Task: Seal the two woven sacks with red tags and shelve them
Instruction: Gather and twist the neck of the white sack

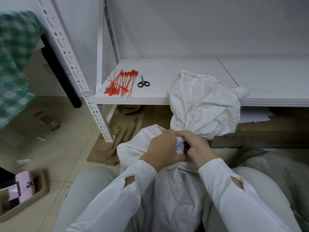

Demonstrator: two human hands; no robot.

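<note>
Head view: left hand (163, 148) and right hand (198, 148) grip the sack (204, 104) neck.

The white sack (177, 195) stands upright in front of the shelf (167, 71). Its neck is bunched and twisted tight. Its crumpled top fans out above, against the shelf's edge. The red tags (119, 84) lie in a loose pile near the shelf's left front corner.

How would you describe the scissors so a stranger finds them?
Look at the white shelf ahead of the person. Near its front left corner lie red tags, with the scissors just right of them. They alone are black-handled, small, blades pointing away.
</note>
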